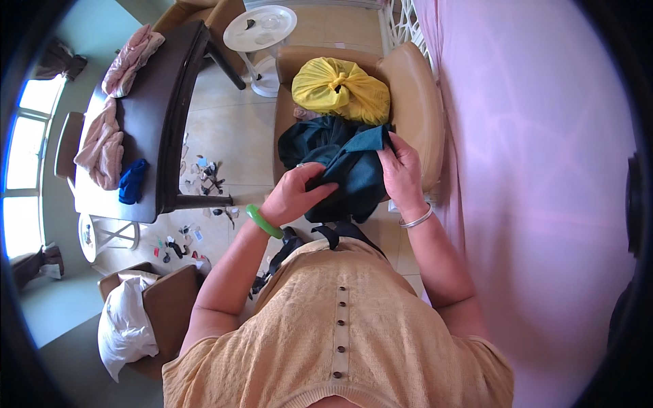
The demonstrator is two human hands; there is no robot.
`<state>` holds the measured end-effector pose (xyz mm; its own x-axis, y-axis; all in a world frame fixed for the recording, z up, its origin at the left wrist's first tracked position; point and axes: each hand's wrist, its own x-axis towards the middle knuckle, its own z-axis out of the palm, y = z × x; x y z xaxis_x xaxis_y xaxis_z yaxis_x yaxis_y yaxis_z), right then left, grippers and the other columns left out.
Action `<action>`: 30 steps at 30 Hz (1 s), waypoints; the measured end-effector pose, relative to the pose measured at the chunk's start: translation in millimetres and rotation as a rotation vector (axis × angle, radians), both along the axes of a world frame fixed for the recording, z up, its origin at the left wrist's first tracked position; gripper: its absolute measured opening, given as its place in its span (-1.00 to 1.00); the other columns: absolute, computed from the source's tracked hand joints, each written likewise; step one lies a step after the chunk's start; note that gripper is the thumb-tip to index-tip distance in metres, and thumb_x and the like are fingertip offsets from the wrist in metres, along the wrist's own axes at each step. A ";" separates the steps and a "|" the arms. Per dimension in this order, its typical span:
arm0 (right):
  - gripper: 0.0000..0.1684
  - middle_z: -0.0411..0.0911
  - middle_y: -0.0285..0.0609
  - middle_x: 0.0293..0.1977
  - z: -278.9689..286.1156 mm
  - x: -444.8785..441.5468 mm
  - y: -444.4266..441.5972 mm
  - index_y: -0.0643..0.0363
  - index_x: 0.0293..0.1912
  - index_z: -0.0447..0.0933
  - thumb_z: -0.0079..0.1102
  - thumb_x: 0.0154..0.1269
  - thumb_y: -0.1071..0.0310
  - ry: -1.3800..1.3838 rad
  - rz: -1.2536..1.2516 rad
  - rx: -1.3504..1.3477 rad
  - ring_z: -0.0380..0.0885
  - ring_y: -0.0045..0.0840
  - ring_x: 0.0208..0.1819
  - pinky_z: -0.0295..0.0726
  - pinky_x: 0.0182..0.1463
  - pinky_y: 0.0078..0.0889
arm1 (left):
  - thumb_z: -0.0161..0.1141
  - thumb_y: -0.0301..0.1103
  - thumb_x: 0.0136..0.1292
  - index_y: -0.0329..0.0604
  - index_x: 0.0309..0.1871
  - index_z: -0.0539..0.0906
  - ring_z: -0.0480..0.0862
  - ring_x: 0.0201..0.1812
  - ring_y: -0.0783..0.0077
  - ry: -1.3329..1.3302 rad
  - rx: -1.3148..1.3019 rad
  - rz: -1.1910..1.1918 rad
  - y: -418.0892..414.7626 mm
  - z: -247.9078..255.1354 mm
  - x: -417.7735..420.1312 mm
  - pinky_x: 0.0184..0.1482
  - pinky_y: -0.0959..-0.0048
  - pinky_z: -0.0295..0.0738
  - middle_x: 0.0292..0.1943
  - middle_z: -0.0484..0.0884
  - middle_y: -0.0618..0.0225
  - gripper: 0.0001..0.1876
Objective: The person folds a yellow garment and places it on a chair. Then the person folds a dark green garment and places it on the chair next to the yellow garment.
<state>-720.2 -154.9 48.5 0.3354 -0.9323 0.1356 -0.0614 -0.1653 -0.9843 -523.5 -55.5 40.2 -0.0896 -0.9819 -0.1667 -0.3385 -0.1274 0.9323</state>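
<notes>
A dark teal cloth garment [352, 176] is bunched up in front of me, partly over a tan leather armchair [416, 112]. My right hand [403, 171] pinches a folded edge of it between thumb and fingers. On the other side, my left hand [301, 194] grips the cloth, thumb and fingers around a fold. Behind the garment, a knotted yellow plastic bag [339, 89] rests on the chair, stuffed full. A bit of pinkish fabric [304, 113] shows under the bag. The garment's folds hide most of the seat.
A dark wooden table [153, 112] at left bears pink clothing [130, 61], a beige garment [104, 148] and a blue cloth [132, 181]. Small scraps [206, 176] litter the tiled floor. A round white side table [260, 28] stands ahead; a pink curtain [530, 153] hangs at right.
</notes>
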 end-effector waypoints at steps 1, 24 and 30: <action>-0.92 0.45 -0.14 -0.53 14.7 2.2 2.0 0.28 -0.21 0.55 0.16 0.31 0.49 0.056 -0.010 -0.096 0.43 -0.50 -0.48 0.46 -0.31 -0.47 | 0.25 -0.39 0.33 -0.30 -0.04 0.57 0.48 -0.40 0.61 -0.137 -0.028 -0.008 0.5 -4.4 -0.8 -0.31 0.54 0.42 -0.44 0.51 0.48 -0.78; -0.62 0.54 -0.11 -0.38 -28.2 34.9 71.4 0.16 -0.12 0.55 0.44 0.03 0.38 0.067 0.639 -0.305 0.58 -0.21 -0.32 0.55 -0.25 -0.32 | 0.18 -0.30 0.37 -0.26 0.19 0.54 0.62 0.08 0.25 -0.552 -0.490 0.918 160.3 48.1 73.5 0.20 0.34 0.46 0.01 0.66 0.17 -0.62; -0.50 0.54 -0.06 -0.18 -34.4 44.6 92.2 0.19 -0.07 0.54 0.26 -0.13 0.61 0.246 0.672 -0.455 0.55 -0.12 -0.10 0.57 -0.06 -0.23 | -0.07 0.03 0.47 -0.36 0.35 0.30 0.59 0.15 0.16 0.089 -1.029 0.574 304.7 199.5 103.5 0.28 0.14 0.45 0.19 0.51 -0.02 -0.37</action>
